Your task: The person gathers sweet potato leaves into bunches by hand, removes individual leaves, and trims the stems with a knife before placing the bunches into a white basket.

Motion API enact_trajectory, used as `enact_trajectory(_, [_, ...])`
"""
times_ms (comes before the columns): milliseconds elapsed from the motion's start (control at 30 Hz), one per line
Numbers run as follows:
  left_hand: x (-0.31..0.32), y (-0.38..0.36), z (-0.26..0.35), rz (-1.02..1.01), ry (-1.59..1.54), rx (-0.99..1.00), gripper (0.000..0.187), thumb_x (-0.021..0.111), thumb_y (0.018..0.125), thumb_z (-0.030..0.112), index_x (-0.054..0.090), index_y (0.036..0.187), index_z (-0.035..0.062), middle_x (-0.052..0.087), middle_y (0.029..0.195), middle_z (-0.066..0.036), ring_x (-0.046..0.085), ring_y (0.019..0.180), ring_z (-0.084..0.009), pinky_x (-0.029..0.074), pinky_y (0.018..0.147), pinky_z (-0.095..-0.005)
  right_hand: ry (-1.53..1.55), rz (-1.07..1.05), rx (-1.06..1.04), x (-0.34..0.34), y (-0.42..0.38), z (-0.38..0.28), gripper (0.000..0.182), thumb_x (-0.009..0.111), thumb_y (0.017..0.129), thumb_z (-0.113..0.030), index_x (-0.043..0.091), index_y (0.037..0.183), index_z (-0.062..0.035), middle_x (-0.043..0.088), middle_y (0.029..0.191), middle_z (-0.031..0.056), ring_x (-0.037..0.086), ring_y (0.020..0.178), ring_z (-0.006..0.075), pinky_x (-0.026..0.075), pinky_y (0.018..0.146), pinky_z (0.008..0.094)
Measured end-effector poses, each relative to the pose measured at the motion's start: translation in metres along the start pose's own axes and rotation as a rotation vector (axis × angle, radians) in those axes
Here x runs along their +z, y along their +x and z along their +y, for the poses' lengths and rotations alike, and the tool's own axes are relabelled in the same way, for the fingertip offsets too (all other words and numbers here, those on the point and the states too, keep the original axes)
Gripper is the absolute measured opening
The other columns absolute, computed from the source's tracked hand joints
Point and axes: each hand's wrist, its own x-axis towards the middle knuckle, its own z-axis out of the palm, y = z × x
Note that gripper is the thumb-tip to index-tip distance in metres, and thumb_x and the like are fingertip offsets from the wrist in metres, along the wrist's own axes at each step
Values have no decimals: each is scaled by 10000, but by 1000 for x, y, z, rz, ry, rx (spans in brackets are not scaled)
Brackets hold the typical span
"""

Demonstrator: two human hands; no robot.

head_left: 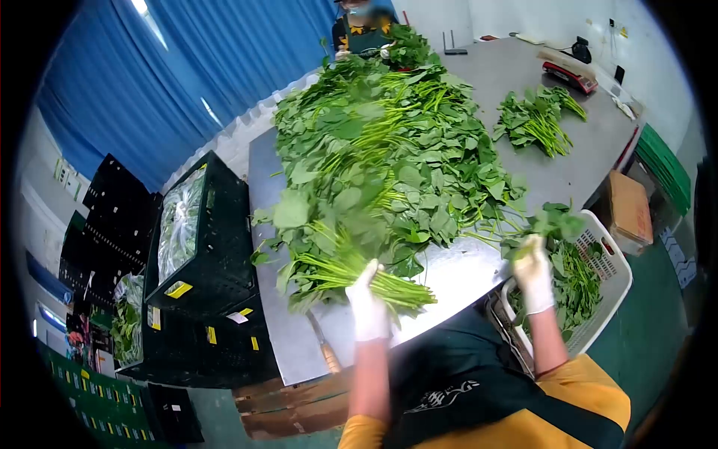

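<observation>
Head view: the left hand (368,301), in a white glove, is closed around the bunch of leafy stems (340,273), whose pale cut ends point to the right, toward the other hand. The right hand (532,275), also gloved and well apart from the left, is raised at the near edge of the white basket (619,280); leaves (557,222) show right at its fingers, but blur hides whether it grips them, so I cannot tell. Cut greens (577,288) lie in that basket, just right of this hand. Beyond both hands, a broad heap of greens (449,194) covers much of the metal table (467,269). A knife (327,353) lies just left of the left hand, and black crates (217,262) stand farther left. Past the heap, opposite the hands, is another person (364,37).
</observation>
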Motion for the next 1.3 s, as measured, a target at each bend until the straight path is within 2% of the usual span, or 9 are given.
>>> enact_trajectory(33, [-24,9,-3,-208,508,335,256,546,832,-73,623,1073,-38,599,824,-100,582,754,-223,494,787,-315,105,-3,-95,-6,8,-40,371,603,893,-252,527,1170,-17,599,1077,153,600,988,208,518,866,299])
enact_trajectory(167, [8,-18,4,-251,814,410,276,504,951,281,609,1008,33,617,872,-76,596,755,-162,500,651,-319,180,114,54,28,1,-51,980,695,768,-456,192,1393,107,436,1321,270,460,1225,346,427,1036,403])
enact_trajectory(200, [13,-7,-16,-32,119,40,227,632,800,-78,596,1018,-24,594,878,-87,598,792,-195,496,774,-298,-29,127,200,35,-1,-26,953,674,781,-466,209,1385,107,458,1296,268,488,1194,345,439,1018,419])
enact_trajectory(467, [48,-44,-23,-109,256,180,213,693,756,-60,611,950,-29,623,814,-69,606,685,-153,505,633,-276,-1658,-959,628,72,-11,147,479,684,804,-100,517,1242,0,620,1099,143,580,1036,192,487,847,297])
enact_trajectory(667, [16,-38,0,-89,397,228,196,711,757,-18,608,924,-21,621,776,-48,567,554,-132,466,500,-268,-1317,-710,1159,108,-31,178,322,707,786,-122,599,1061,6,637,892,71,608,769,160,504,690,269])
enact_trajectory(933, [-30,-66,70,-191,647,100,331,651,845,134,545,1128,-2,596,1090,-131,617,918,-224,508,746,-304,-1127,-497,993,148,-39,194,174,681,784,-77,654,933,8,655,811,73,623,725,138,511,664,263])
enact_trajectory(1000, [-44,-80,83,-214,1627,984,436,673,766,122,539,1166,12,560,1183,-166,573,1042,-321,476,868,-382,-1146,-530,999,161,-42,199,174,683,788,-98,653,925,5,653,805,70,624,726,140,510,651,260])
enact_trajectory(1133, [-19,-99,133,-658,2162,1523,527,594,775,267,518,1231,13,562,1196,-210,496,1187,-351,368,999,-439,-846,-1030,966,115,-62,245,195,694,756,-109,648,910,0,644,833,69,578,744,119,489,626,280])
enact_trajectory(1300, [-86,-124,138,-557,2627,1119,193,569,751,192,574,899,69,584,709,-84,597,729,-246,460,736,-350,-1212,-1688,1316,144,-105,292,363,670,850,-289,622,1083,-15,642,1007,85,610,884,181,491,772,326])
